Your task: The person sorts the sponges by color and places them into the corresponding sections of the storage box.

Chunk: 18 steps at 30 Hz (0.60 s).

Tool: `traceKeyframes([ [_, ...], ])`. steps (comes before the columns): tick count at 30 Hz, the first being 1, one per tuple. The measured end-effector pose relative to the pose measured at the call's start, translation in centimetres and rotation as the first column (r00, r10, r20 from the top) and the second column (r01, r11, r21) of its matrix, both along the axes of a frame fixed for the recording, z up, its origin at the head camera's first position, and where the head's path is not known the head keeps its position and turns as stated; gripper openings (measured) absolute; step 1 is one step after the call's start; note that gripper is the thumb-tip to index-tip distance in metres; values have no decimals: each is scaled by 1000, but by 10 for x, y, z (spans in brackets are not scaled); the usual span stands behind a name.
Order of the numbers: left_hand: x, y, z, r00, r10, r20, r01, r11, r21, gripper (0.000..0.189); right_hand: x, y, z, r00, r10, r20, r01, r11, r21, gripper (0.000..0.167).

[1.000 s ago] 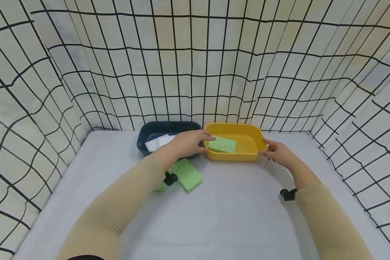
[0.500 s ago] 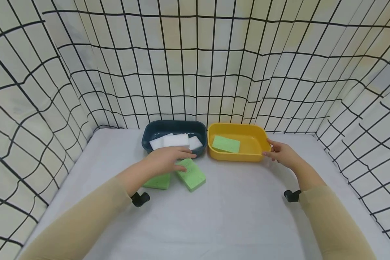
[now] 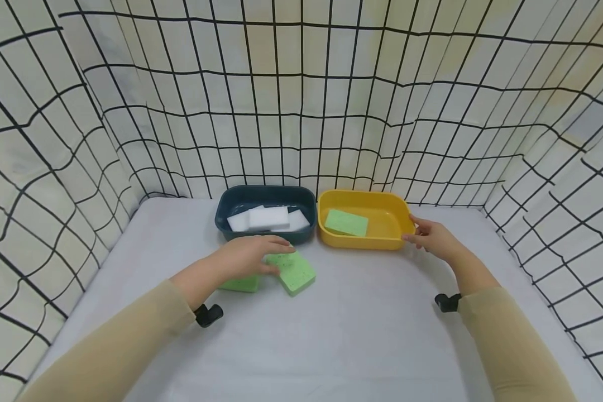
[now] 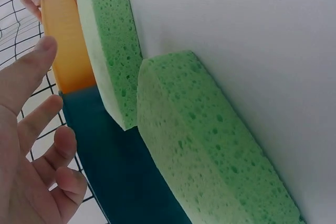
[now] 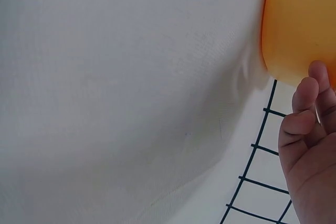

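Observation:
My left hand (image 3: pixel 246 258) hovers with spread, loosely bent fingers over two green sponges in front of the dark blue tub (image 3: pixel 220 215). The right sponge (image 3: pixel 298 273) lies at an angle below its fingertips; the left sponge (image 3: pixel 243 285) is partly hidden under the hand. In the left wrist view both sponges (image 4: pixel 113 40) show pitted sides, apart from the fingers (image 4: pixel 39 124). My right hand (image 3: pixel 434 240) holds the right end of the yellow tub (image 3: pixel 362 243), thumb at its front corner and fingers at the rim. One light green sponge (image 3: pixel 347 223) lies inside it.
Several white sponge blocks (image 3: pixel 268 218) lie in the dark blue tub, which stands beside the yellow one. A black wire grid (image 3: pixel 301 117) encloses the back and sides of the white-covered table (image 3: pixel 352 335). Black wrist cameras (image 3: pixel 208 315) are strapped on both arms.
My left hand has drawn back from between the tubs, left and toward me, to over the green sponges. The right hand stays at the yellow tub.

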State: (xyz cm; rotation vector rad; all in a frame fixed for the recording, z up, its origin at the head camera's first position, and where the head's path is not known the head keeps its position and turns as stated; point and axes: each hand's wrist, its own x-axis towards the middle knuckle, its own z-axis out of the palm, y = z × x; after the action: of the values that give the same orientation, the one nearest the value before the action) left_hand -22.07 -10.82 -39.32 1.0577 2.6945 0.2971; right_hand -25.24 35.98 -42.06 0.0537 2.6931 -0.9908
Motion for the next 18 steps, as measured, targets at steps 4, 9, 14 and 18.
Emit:
traceKeyframes([
  [4, -6, 5, -6, 999, -11, 36, 13, 999, -43, 64, 0, 0, -1, 1000, -3, -1, 3, 1000, -5, 83],
  [9, -13, 10, -14, 997, -16, 70, 22, 997, -80, 70, -2, 0, -2, 1000, -3, -5, 3, 1000, -8, 84],
  [14, -20, 16, -22, 996, -26, 81, 36, 993, -116, 71, -2, 3, -3, 1000, 4, 0, -4, 1000, -9, 84],
  [18, -23, 20, -25, 997, -34, 66, 44, 987, -153, 72, -3, 5, -4, 1000, 14, -3, -14, 1000, -7, 84],
])
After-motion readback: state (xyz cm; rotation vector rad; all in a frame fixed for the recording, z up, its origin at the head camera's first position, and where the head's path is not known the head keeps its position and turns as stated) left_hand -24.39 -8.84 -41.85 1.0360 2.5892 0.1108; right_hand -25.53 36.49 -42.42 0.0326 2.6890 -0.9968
